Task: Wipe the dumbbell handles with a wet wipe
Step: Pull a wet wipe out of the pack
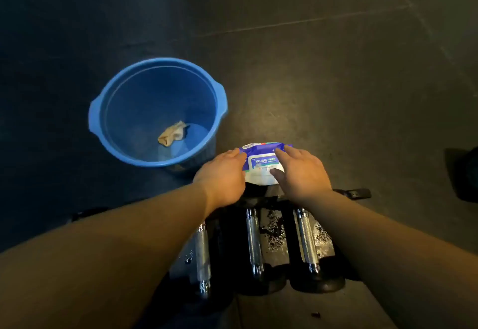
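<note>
Beyond the dumbbells [254, 240], my left hand [222, 173] and right hand [300, 170] rest flat-fingered on the wipes pack [261, 163], gripping nothing; bucket [155, 155] beside.

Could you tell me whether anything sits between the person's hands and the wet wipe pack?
Nothing visible does. The left hand and right hand already rest on the blue-and-white plastic wet wipe pack, one at each side. The three knurled chrome dumbbell handles lie uncovered just below.
</note>
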Demonstrator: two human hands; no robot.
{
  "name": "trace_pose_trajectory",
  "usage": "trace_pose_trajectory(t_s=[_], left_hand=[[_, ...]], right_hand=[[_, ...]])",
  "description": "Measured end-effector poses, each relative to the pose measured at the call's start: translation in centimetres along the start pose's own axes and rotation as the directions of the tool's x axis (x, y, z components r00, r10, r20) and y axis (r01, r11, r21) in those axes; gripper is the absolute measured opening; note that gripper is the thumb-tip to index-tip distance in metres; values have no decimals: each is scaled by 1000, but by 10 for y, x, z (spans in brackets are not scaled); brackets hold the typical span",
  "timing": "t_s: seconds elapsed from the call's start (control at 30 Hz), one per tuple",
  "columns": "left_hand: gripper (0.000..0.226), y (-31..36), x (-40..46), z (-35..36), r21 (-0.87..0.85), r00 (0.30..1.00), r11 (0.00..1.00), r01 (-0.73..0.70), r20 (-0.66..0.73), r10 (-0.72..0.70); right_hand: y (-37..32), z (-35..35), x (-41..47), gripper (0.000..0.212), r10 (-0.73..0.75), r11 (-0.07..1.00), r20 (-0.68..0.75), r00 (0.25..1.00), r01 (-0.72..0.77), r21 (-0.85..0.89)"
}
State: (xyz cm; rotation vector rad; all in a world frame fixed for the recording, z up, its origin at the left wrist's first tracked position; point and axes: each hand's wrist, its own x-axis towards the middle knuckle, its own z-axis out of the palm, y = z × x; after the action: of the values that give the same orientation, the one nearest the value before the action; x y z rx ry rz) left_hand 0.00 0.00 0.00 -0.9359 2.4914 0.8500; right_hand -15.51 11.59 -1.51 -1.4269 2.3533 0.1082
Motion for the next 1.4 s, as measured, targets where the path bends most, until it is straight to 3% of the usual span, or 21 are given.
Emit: trace_pose_trajectory(t_s=[0.13,0.3,0.63,0.77,0.93,1.03,1.4], left_hand=[[33,-10,33,23,27,997,1000,15,81,-17],[38,-17,56,47,67,985,997,26,166,-37],[44,-21,81,68,64,955,996,56,287,-72],[58,-23,81,69,70,952,996,62,295,-80],[45,-21,84,75,139,955,989,50,282,-88],[47,-18,84,77,178,956,984,28,281,-78],[80,-22,98,85,212,915,973,94,366,-169]], right_hand=[[4,20,30,46,-13,1000,82,997,15,-20],[6,41,58,47,-16,999,141,990,21,-30],[10,76,79,79,28,996,234,972,-8,-84],[9,81,84,75,9,985,207,978,27,-171],[10,77,90,58,-49,954,185,982,101,-283],[12,80,90,62,-91,933,194,977,151,-327],[22,70,101,53,-94,978,295,951,144,-152]])
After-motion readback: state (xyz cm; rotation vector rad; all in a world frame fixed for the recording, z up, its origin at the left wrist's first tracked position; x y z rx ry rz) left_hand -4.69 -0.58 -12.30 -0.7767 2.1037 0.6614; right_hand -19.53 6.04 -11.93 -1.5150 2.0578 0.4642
